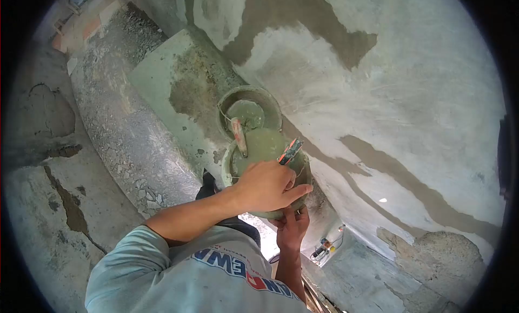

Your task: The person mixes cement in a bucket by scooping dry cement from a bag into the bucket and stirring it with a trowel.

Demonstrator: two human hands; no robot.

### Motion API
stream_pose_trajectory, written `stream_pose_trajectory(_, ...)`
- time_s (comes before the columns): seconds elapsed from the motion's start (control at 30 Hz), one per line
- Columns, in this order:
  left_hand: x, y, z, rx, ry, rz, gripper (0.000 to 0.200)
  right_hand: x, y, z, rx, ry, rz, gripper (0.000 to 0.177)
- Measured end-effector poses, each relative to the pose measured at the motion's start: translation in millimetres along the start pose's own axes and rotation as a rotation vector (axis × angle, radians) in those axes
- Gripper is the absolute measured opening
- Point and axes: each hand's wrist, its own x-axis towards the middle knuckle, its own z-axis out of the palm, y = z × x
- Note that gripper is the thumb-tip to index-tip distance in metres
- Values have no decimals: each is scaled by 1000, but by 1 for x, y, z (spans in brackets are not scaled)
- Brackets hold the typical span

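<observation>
A: Where were the hands?

B: In the middle of the frame. The left hand (267,186) was closed in a fist around a tool with an orange and dark end (291,152), over the front bucket (226,164). The right hand (292,226) was just below, fingers bent up at that bucket's lower edge. I couldn't tell whether it gripped the rim or only steadied it.

A: And the other end of the tool?

B: Hidden by the fist and the bucket.

A: What could have gone wrong?

B: Tipping, I'd judge. If the left hand pushed hard while the right one bore weakly, the front bucket could have tilted and slopped its greenish contents. It also overlapped the rear bucket (274,104), above it in the frame, so a jolt might have reached both.

A: Anything loose?

B: A pale, reddish handle (239,137) leaned at the front bucket's upper left; a knock from the left wrist could have dislodged it. A dark shoe (206,186) stood close at the left, and a careless step might have bumped the bucket.
</observation>
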Motion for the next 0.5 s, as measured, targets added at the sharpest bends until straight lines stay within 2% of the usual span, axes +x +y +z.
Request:
stream_pose_trajectory(0.13, 0, -7, 4, -4, 127, 96, 59, -3, -12, 8, -43, 19, -1, 29)
stream_pose_trajectory(0.33, 3, -5, -1, 32, 90, 78, 61, -3, -20, 17, -26, 35, -26, 37)
stream_pose_trajectory(0.43, 2, -8, 3, 24, 169, 126, 61, 2, -18, 13, -17, -31, -71, 39)
stream_pose_trajectory(0.47, 0, 3, -17, 13, 14, 61, 60, 3, -20, 15, -51, 5, -49, 35)
stream_pose_trajectory(0.5, 1, 2, -18, 8, 26, 67, 59, 4, -22, 15, -56, -12, -54, 34)
